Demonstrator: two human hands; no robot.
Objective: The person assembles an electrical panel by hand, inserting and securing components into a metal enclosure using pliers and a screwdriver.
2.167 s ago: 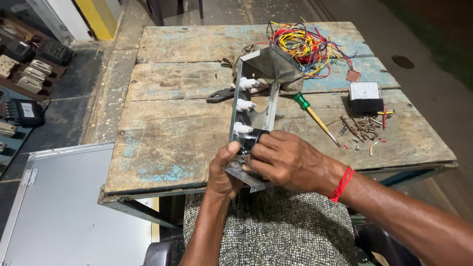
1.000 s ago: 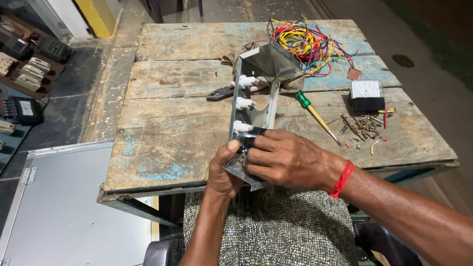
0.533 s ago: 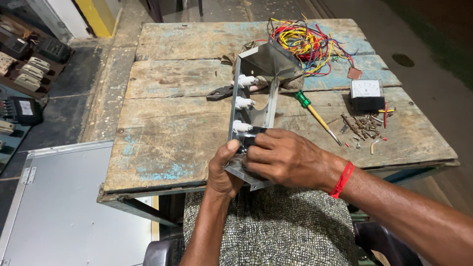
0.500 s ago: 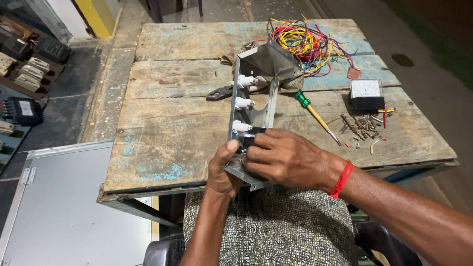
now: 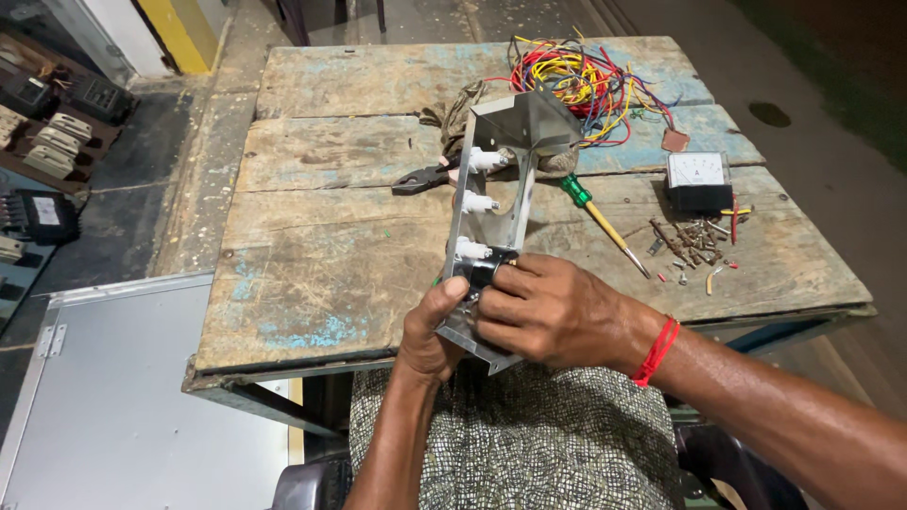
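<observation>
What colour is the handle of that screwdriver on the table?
Green, with a yellow shaft; the screwdriver shows best in the head view.

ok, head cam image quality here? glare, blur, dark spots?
Head view: sharp over the table and both hands, left hand, right hand; no motion blur. Mild glare on the metal bracket. Light falls on the table centre; the top right corner and the floor there go dark. Wide-angle bend shows at the table edges.

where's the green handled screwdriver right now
In the head view, the green-handled screwdriver lies on the wooden table, right of the metal panel held in both hands, between it and the pile of screws.
</observation>
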